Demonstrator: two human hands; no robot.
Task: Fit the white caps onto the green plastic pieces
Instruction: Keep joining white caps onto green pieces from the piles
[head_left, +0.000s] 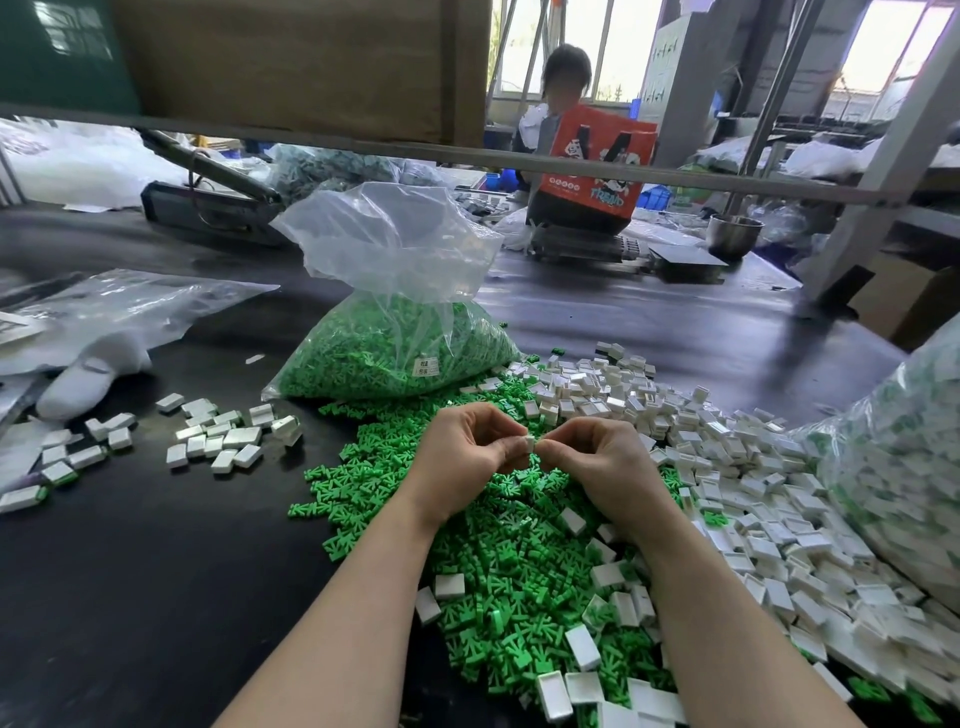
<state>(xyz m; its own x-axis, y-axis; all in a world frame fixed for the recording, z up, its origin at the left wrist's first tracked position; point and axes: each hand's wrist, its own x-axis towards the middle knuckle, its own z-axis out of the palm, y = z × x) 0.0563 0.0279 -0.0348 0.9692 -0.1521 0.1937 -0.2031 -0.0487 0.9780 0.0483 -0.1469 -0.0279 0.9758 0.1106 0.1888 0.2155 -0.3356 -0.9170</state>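
My left hand and my right hand meet above a heap of loose green plastic pieces. Both pinch one small white cap between their fingertips; any green piece inside it is hidden by the fingers. A heap of loose white caps spreads to the right of my hands. To the left lies a small group of capped pieces on the dark table.
A clear bag of green pieces stands behind my hands. A large bag of capped pieces lies at the right edge. White gloves and plastic bags lie far left. A person sits across the table behind an orange bag.
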